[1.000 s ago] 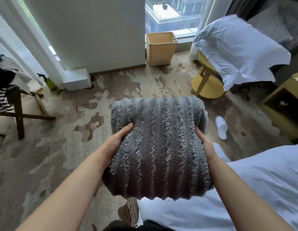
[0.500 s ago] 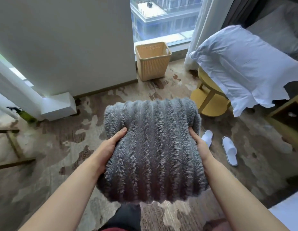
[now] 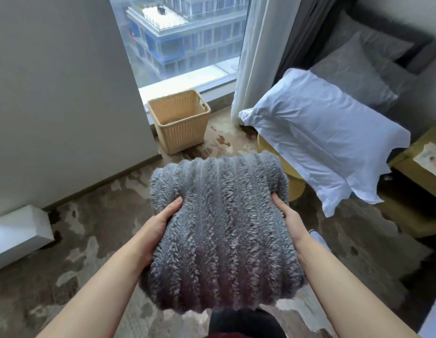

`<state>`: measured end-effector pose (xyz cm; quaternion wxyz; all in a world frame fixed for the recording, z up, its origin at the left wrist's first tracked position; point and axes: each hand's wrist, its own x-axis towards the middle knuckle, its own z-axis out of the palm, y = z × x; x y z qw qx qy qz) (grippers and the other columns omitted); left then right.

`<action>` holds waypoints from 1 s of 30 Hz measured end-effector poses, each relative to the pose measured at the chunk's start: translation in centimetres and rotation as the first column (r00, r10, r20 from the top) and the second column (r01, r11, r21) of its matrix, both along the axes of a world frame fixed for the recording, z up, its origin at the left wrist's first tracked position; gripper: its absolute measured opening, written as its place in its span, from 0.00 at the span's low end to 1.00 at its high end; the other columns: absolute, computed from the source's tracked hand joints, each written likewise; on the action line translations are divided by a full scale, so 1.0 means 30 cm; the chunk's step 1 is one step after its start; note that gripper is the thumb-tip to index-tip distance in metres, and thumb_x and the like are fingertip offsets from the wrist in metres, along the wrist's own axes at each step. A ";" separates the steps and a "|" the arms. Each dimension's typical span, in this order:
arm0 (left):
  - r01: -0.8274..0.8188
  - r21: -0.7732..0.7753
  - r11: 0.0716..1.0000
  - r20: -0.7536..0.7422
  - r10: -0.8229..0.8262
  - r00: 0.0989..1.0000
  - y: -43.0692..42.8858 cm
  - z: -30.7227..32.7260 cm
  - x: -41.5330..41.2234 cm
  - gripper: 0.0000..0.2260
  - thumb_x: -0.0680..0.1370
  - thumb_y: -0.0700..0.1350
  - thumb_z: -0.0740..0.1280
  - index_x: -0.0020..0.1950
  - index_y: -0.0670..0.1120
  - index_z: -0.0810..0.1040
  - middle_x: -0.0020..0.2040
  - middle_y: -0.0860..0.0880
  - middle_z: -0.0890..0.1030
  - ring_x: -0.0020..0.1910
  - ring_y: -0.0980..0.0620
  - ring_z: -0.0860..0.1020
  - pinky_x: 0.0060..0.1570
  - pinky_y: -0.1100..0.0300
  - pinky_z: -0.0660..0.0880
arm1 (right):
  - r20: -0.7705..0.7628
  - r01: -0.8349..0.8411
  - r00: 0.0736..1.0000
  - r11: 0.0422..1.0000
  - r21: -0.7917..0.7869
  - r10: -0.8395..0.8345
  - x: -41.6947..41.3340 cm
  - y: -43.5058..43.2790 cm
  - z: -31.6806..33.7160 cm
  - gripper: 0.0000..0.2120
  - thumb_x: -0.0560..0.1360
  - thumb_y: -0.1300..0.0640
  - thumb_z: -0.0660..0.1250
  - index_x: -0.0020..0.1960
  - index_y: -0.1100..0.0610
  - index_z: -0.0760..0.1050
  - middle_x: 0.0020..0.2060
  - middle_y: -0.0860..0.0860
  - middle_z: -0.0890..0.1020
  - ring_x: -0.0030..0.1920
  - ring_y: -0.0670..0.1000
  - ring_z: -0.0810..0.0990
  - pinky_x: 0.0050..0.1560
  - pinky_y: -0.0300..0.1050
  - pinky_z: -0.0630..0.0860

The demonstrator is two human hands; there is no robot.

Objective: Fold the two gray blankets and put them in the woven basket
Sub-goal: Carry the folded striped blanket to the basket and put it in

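Observation:
A folded gray ribbed fluffy blanket (image 3: 221, 228) is held in front of me above the carpet. My left hand (image 3: 160, 223) grips its left side and my right hand (image 3: 288, 215) grips its right side, fingers tucked underneath. The tan woven basket (image 3: 180, 128) stands on the floor ahead by the window, a little left of the blanket's far edge; what I can see of its inside holds nothing. No second gray blanket shows.
A white pillow (image 3: 319, 137) lies over a round yellow side table (image 3: 295, 184) to the right. A yellow wooden nightstand (image 3: 416, 172) is at far right, a bed (image 3: 368, 52) behind. White wall (image 3: 61, 93) and a white box (image 3: 19, 235) stand left. A white slipper (image 3: 316, 237) peeks out behind my right wrist.
I have walked toward the window with the blanket in both hands; the basket is nearer and larger. The chair on the left and the bed sheet at the right have left the view.

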<state>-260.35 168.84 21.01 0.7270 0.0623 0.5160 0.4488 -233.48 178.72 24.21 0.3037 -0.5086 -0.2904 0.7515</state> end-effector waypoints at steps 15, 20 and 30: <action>-0.331 -0.032 0.943 0.058 0.332 0.941 0.939 0.005 -0.426 0.34 0.60 0.59 0.79 0.61 0.43 0.80 0.58 0.39 0.81 0.54 0.41 0.82 0.48 0.50 0.79 | -0.084 -0.315 0.948 0.945 -0.088 0.308 -0.596 1.207 0.025 0.17 0.71 0.46 0.65 0.41 0.56 0.86 0.40 0.55 0.86 0.40 0.54 0.86 0.37 0.46 0.82; -0.349 -0.070 0.935 0.090 0.354 0.931 1.269 -0.102 -0.669 0.32 0.60 0.58 0.79 0.59 0.44 0.82 0.56 0.40 0.82 0.51 0.41 0.83 0.46 0.50 0.80 | -0.033 -0.347 0.937 0.920 -0.180 0.347 -0.842 1.539 -0.085 0.20 0.68 0.43 0.68 0.45 0.59 0.86 0.44 0.58 0.86 0.43 0.58 0.86 0.39 0.48 0.81; -0.252 -0.139 0.958 0.092 0.266 0.960 2.006 -0.152 -0.993 0.33 0.61 0.59 0.78 0.61 0.44 0.80 0.58 0.41 0.82 0.53 0.42 0.82 0.54 0.48 0.78 | -0.075 -0.225 0.974 0.919 -0.324 0.212 -1.080 2.160 -0.144 0.23 0.67 0.41 0.68 0.46 0.60 0.86 0.47 0.60 0.85 0.45 0.60 0.85 0.38 0.52 0.82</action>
